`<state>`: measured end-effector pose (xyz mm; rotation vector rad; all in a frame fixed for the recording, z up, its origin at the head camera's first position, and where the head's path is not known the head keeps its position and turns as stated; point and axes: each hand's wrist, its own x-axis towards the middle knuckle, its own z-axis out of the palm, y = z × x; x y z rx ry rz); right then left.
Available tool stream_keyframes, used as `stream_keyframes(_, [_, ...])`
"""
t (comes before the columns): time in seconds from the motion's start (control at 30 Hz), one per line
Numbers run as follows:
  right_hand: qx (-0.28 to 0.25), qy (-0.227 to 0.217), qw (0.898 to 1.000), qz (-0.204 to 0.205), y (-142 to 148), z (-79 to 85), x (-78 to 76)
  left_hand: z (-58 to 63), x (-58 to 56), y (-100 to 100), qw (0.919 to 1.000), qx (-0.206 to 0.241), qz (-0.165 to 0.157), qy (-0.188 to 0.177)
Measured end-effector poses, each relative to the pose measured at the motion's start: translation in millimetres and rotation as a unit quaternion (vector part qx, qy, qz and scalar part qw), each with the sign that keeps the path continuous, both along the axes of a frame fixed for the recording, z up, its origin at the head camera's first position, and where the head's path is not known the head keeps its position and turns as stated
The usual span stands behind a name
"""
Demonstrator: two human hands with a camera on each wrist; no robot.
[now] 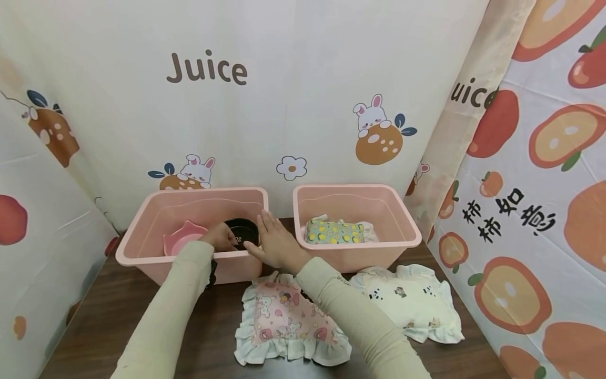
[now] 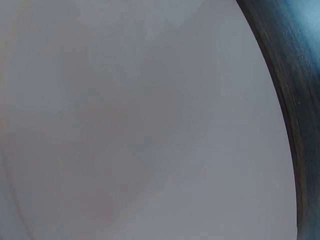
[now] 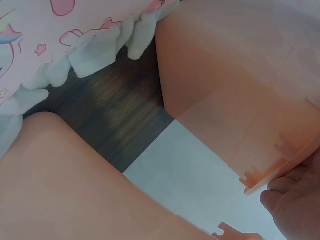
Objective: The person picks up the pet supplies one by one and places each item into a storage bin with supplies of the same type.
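In the head view my left hand (image 1: pixel 219 237) reaches over the front rim of the left pink bin (image 1: pixel 199 196). Its curled fingers pinch the near left edge of a black bowl (image 1: pixel 246 227) that has a small pale print inside. Beside that hand, further left in the bin, lies a pink bowl (image 1: pixel 184 236) with pointed ears. My right hand (image 1: pixel 281 243) rests at the bin's right rim, fingers straight and thumb spread over the front corner. In the right wrist view, fingers (image 3: pixel 295 197) touch the rim from outside. The left wrist view shows only a blurred pale surface.
A second pink bin (image 1: pixel 360 255) on the right holds a lemon-print pillow (image 1: pixel 336 232). On the dark wooden table (image 1: pixel 208 337) lie a pink ruffled pillow (image 1: pixel 289 318) and a white ruffled pillow (image 1: pixel 409 300). Printed curtains (image 1: pixel 293 105) stand behind and at the sides.
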<state>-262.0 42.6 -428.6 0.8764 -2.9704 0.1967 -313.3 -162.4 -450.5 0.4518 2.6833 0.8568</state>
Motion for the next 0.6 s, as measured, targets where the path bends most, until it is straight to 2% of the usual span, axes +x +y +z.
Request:
stream_keyframes(0.17, [0.0,-0.005,1.0,-0.006,-0.8,-1.6,-0.8,1.0,1.1,-1.0,0.9996,-0.013,-0.014,-0.019])
stream_keyframes(0.27, [-0.001,-0.009,1.0,-0.009,-1.1,-2.6,-1.2,2.0,2.3,-0.9,0.9993,-0.011,-0.008,-0.034])
stream_keyframes(0.5, [0.002,-0.007,1.0,-0.012,-1.5,-2.0,-0.8,2.8,2.7,-1.7,0.9997,-0.01,0.005,-0.022])
stream_keyframes(0.6, [0.001,-0.008,1.0,-0.009,-1.4,-1.2,-0.1,3.1,3.7,-1.9,0.9995,-0.001,0.014,-0.029])
